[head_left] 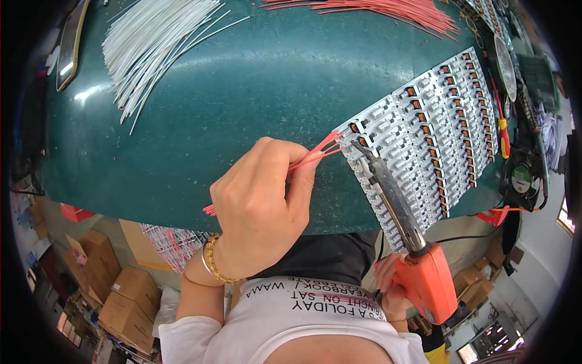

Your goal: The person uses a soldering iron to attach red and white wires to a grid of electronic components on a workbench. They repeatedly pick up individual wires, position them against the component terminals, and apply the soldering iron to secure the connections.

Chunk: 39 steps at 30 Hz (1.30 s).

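Several thin red wires [325, 147] are pinched between the thumb and fingers of my left hand [260, 197]. Their front ends fan out to the left edge of a panel of small circuit boards [403, 130], and their tails stick out behind the hand. My right hand [391, 280], partly hidden, grips the orange handle of a soldering gun [428, 282]. Its metal barrel slants up over the panel, with the tip close to the wire ends at the panel's upper left corner. Whether tip and wires touch, I cannot tell. Rows of small black-and-orange parts cover the panel.
White wires [151, 51] lie in a bundle at the far left of the green table mat [242, 97], beside a phone [71, 45]. More red wires [388, 13] lie at the back. A screwdriver [503, 130] and a small fan [522, 177] are at the right.
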Tool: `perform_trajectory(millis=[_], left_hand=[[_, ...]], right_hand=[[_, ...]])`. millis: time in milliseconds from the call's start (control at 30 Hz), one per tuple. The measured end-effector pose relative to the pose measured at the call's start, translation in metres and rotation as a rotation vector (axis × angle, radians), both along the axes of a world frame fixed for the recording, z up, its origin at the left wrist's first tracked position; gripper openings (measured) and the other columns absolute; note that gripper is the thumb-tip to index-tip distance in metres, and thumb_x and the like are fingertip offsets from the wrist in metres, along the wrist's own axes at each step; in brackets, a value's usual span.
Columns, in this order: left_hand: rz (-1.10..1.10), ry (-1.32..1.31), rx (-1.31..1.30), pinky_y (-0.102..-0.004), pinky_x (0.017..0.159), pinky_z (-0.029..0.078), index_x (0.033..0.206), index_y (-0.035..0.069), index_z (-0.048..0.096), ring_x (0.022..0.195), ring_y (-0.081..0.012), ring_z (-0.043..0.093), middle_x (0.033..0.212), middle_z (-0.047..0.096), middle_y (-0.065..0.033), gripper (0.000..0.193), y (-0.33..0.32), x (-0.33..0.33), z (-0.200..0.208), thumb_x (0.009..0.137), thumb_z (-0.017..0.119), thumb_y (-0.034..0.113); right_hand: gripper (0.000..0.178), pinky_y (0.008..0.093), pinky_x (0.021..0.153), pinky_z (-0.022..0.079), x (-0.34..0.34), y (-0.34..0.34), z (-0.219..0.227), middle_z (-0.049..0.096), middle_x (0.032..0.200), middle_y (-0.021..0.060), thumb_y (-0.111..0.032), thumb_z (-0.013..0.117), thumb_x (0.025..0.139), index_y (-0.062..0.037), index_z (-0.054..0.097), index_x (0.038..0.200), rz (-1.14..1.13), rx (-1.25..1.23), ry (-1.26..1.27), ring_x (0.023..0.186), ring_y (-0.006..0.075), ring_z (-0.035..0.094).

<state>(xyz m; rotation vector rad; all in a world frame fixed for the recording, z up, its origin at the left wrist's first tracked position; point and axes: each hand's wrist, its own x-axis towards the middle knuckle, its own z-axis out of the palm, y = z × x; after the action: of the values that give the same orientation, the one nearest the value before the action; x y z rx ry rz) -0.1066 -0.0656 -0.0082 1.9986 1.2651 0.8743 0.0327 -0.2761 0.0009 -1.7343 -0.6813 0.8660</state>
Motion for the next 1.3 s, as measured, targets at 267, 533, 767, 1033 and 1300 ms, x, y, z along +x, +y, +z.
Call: perform_trajectory(millis=[267, 533, 767, 1033, 1300], left_hand=[[0.024, 0.004, 0.031, -0.0304, 0.046, 0.041, 0.076, 0.004, 0.058, 0.050, -0.0207, 0.055, 0.066, 0.058, -0.0059, 0.014, 0.000, 0.000, -0.001, 0.079, 0.073, 0.003], [0.072, -0.006, -0.023, -0.0240, 0.049, 0.035, 0.081, 0.000, 0.062, 0.055, -0.0085, 0.047, 0.069, 0.059, -0.0040, 0.008, -0.002, 0.001, 0.004, 0.085, 0.069, 0.004], [-0.027, -0.053, -0.003, -0.0246, 0.057, 0.037, 0.078, 0.004, 0.064, 0.061, -0.0111, 0.046, 0.068, 0.059, -0.0024, 0.008, -0.008, -0.011, 0.015, 0.081, 0.071, 0.002], [-0.035, 0.040, 0.113, -0.0331, 0.064, 0.029, 0.072, 0.009, 0.058, 0.052, -0.0174, 0.044, 0.061, 0.052, 0.0002, 0.017, -0.010, 0.003, -0.001, 0.078, 0.073, 0.005], [-0.042, 0.091, 0.130, -0.0331, 0.064, 0.029, 0.074, 0.009, 0.057, 0.051, -0.0175, 0.044, 0.060, 0.051, 0.0002, 0.017, -0.011, 0.004, -0.002, 0.077, 0.074, 0.004]], right_hand=[[0.006, 0.0341, 0.047, 0.039, 0.034, -0.015, 0.002, 0.053, 0.058, 0.0010, -0.013, 0.057, 0.057, -0.0140, 0.052, 0.059, 0.407, -0.138, -0.253, 0.051, 0.0256, 0.053], [0.069, 0.0289, 0.051, 0.041, 0.016, -0.008, -0.001, 0.043, 0.052, -0.0045, -0.059, 0.059, 0.076, -0.0027, 0.047, 0.115, 0.157, 0.027, -0.070, 0.045, 0.0122, 0.045], [0.084, 0.0280, 0.050, 0.040, 0.013, -0.010, 0.009, 0.041, 0.050, -0.0055, -0.068, 0.059, 0.079, -0.0012, 0.047, 0.129, 0.057, 0.031, 0.078, 0.043, 0.0104, 0.043], [0.026, 0.0326, 0.048, 0.039, 0.031, -0.020, -0.001, 0.048, 0.057, 0.0010, -0.034, 0.057, 0.081, -0.0113, 0.049, 0.069, 0.310, -0.056, -0.124, 0.051, 0.0203, 0.050], [0.015, 0.0308, 0.043, 0.034, 0.032, -0.065, -0.043, 0.048, 0.056, -0.0001, -0.011, 0.060, 0.052, -0.0113, 0.045, 0.054, 0.155, 0.242, -0.131, 0.044, 0.0206, 0.046]])
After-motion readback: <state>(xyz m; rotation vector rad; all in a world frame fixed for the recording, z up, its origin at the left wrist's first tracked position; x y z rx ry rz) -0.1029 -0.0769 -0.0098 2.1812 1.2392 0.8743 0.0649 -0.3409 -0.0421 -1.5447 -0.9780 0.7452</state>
